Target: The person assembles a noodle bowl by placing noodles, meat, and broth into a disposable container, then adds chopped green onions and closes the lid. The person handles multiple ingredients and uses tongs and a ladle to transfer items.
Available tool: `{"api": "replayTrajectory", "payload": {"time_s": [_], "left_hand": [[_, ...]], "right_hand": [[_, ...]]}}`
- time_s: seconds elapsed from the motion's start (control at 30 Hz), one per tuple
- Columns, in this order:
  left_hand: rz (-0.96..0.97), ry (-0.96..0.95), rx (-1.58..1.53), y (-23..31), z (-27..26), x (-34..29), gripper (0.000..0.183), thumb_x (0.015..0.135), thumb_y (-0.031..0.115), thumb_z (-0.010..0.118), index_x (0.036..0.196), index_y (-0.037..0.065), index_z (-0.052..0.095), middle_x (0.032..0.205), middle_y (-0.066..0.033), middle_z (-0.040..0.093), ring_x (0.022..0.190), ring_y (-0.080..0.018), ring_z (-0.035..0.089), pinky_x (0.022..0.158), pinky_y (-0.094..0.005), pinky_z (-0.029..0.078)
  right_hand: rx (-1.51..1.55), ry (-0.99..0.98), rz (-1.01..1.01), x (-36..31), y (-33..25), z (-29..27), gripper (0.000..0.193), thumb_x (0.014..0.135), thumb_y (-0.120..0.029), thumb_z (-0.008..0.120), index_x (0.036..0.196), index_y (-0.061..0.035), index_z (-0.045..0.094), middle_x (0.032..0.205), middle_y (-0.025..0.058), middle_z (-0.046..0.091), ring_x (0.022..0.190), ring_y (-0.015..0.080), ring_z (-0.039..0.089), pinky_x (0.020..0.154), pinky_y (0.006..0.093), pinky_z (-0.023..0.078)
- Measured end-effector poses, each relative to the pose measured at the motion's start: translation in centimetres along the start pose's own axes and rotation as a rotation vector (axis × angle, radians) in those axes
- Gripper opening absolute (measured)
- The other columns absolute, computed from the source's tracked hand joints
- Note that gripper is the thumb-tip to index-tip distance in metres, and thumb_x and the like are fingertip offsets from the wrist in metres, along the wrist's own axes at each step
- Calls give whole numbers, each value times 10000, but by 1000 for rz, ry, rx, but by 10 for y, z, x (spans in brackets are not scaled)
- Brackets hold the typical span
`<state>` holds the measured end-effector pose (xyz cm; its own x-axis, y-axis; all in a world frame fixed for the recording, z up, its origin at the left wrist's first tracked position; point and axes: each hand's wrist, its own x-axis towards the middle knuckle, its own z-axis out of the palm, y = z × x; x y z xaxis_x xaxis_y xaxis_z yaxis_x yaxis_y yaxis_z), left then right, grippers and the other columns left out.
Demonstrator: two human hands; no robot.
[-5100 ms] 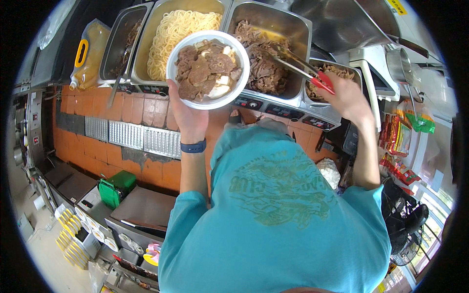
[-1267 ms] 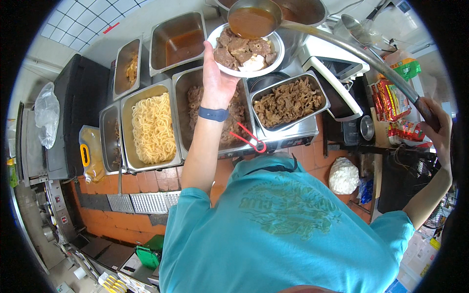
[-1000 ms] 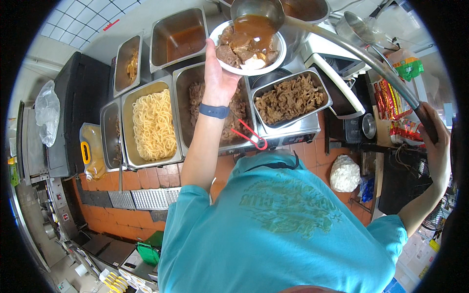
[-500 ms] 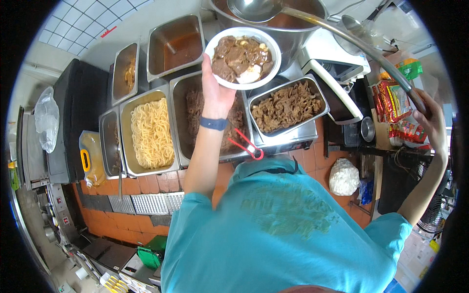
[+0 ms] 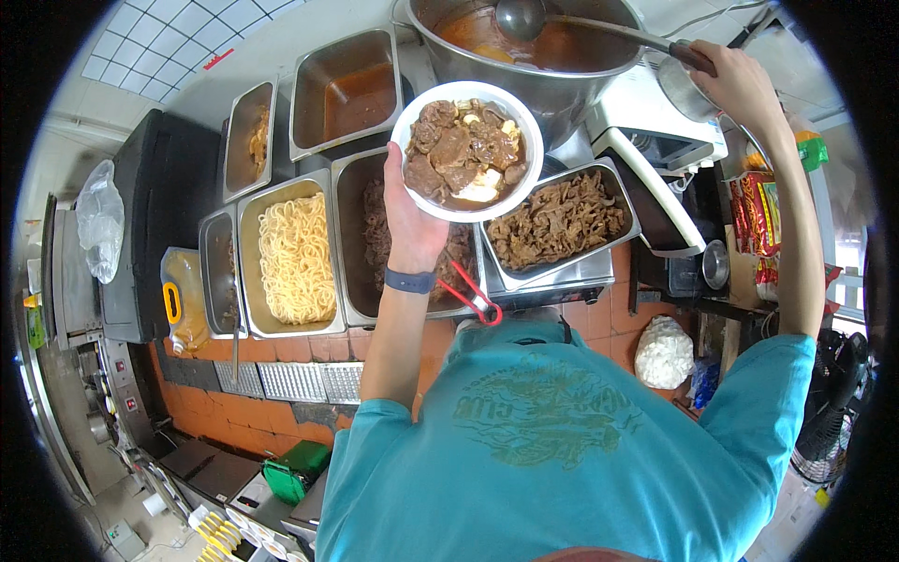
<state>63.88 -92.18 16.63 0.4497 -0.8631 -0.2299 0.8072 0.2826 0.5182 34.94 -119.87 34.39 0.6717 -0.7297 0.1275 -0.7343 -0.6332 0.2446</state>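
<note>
My left hand (image 5: 412,220) holds a white bowl (image 5: 531,178) by its left side, over the counter pans. Meat pieces in brown sauce (image 5: 451,145) fill the bowl, with some white chunks among them. High on the right, my right hand (image 5: 735,80) is wrapped round the dark handle end of a long steel ladle (image 5: 599,31). The ladle's head hangs at the mouth of a big steel pot (image 5: 562,89) of reddish-brown broth; whether it touches the broth I cannot tell.
Steel pans hold noodles (image 5: 295,262), sliced meat (image 5: 562,220), darker meat (image 5: 370,211) and red-brown liquid (image 5: 361,103). Red-handled tongs (image 5: 478,300) rest at the front of the darker meat's pan. A white appliance (image 5: 655,136) stands right of the pot; a jug of yellowish liquid (image 5: 185,295) is far left.
My right hand has swung up and left, carrying the ladle's head lower toward the broth. The bowl in my left hand sits slightly lower in view, still held.
</note>
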Motion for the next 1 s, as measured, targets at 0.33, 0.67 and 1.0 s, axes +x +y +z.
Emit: {"api": "replayTrajectory", "payload": {"time_s": [0.33,0.67,1.0], "left_hand": [[13,-4,-8,-13,-7,-4,570,1071,465,371,1482,73,420,1508,-122,473,1377,-289,460,1150,-472,365],[-6,49,12,-21,-9,-2,586,1056,498,390,1466,84,450,1488,-111,500,1355,-277,486,1139,-456,383],[-27,20,37,-16,4,13,594,1046,527,415,1457,100,463,1474,-84,521,1352,-257,492,1131,-428,374]], "right_hand": [[85,95,-136,30,-3,27,274,873,-134,674,1124,-28,709,878,183,721,825,326,711,798,420,571],[453,-224,-13,19,44,4,371,874,-232,703,1168,-5,715,678,22,604,556,90,547,509,267,432],[564,-278,143,-54,84,-59,455,933,-255,668,1309,-5,620,672,-41,520,498,16,428,406,192,290]]}}
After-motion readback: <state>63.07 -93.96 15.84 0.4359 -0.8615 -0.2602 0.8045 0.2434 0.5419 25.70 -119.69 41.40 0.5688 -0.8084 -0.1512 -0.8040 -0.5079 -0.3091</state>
